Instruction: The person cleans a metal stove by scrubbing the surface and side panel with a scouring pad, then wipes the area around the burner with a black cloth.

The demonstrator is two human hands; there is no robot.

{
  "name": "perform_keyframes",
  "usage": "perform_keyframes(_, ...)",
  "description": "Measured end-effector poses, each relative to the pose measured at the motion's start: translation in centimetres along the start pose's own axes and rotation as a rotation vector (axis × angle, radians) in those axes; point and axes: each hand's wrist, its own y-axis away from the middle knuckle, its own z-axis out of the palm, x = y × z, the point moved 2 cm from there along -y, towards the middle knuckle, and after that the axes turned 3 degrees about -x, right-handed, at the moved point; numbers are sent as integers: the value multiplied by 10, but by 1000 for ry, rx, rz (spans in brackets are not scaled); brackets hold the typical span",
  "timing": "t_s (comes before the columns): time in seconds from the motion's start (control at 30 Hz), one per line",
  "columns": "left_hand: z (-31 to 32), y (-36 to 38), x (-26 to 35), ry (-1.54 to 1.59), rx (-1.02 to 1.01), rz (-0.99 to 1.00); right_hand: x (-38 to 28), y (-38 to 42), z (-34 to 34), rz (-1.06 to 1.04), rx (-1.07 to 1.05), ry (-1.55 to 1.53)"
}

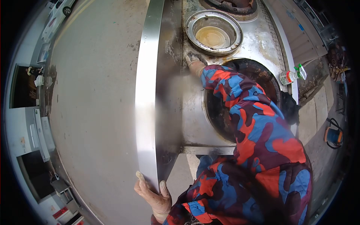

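My left hand [154,195], in a thin clear glove, grips the near end of the upright steel panel [147,93], with thumb on one side and fingers on the other. Stretched forward, my gloved right hand [194,64] rests low on the steel stove top beside that panel. Its fingers are bent over a dark scouring pad [197,57], only partly visible. Just beyond it sits a round metal basin [239,33] with murky yellowish liquid [213,36] in it. My right forearm crosses over a blackened round burner opening [215,116], hiding part of it.
A spray bottle [287,77] with a green trigger lies at the stove's right edge, near a dark bundle [288,107]. Another burner [240,5] is at the far end. An orange-and-blue device [333,135] with a black cord is on the ground at right. A white car [56,18] stands far left.
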Motion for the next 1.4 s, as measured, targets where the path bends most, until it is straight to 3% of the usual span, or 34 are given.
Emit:
perform_keyframes(0.03,-4,3,0,-14,-29,2,-17,36,-2,-15,-84,148)
perform_keyframes(0.07,-3,3,-2,-3,-30,10,-23,50,14,-31,-78,15)
perform_keyframes(0.13,0,3,-5,49,0,34,-10,33,77,-210,-69,145)
perform_keyframes(0.33,0,3,-4,26,-23,72,18,-32,-6,-81,68,112)
perform_keyframes(0.5,0,2,-3,-9,6,71,12,-30,9,-6,130,95)
perform_keyframes(0.73,4,2,-12,14,55,103,-65,116,65,16,24,-77)
perform_keyframes(0.93,3,-4,-15,-15,46,229,-98,219,154,-202,-65,-46)
perform_keyframes(0.97,4,-4,-19,-33,56,269,-99,243,156,-361,203,4)
perform_keyframes(1.03,6,-1,-23,-54,37,298,-97,273,176,-305,-99,48)
perform_keyframes(1.07,5,0,-23,-46,72,312,-96,289,185,-276,-247,76)
perform_keyframes(1.13,3,6,-19,-31,121,349,-63,325,172,-260,-145,-121)
perform_keyframes(1.2,-1,24,-10,-147,498,572,-35,370,144,-219,-97,-368)
perform_keyframes(1.27,2,46,-4,-83,439,582,-23,404,120,-177,-100,-522)
perform_keyframes(1.37,11,70,-1,42,295,593,-29,416,112,-198,-53,-247)
perform_keyframes(1.4,23,74,-7,71,128,594,-41,410,112,-123,-82,-139)
